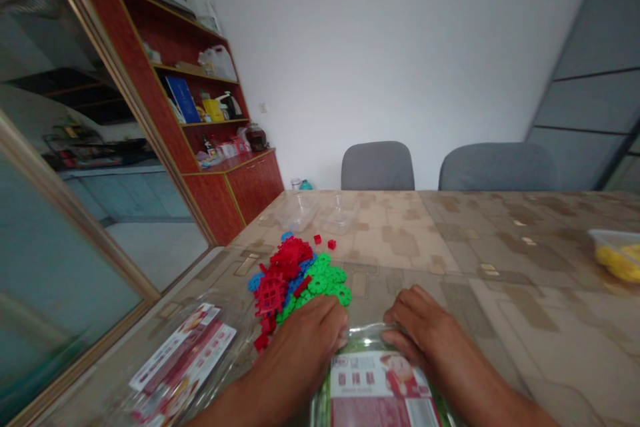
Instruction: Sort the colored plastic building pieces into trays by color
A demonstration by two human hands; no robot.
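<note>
A clear plastic food box (380, 383) with a white and dark red label sits at the near edge of view, and green shows through its sides. My left hand (320, 330) is closed on its far left corner, while my right hand (423, 327) grips the far right corner. The fingertips of both are partly hidden. Just beyond my left hand lies a pile of plastic building pieces: red lattice ones (285, 260), green flower-shaped ones (327, 277) and some blue ones (256, 281). Two small red pieces (332, 244) lie apart from the pile.
Left of my forearm lies clear packaging (183, 367) with a similar label. Two clear trays (340, 215) stand farther back on the patterned table (500, 280). A tub of yellow pieces (620, 260) is at the right edge. Grey chairs (379, 167) line the far side.
</note>
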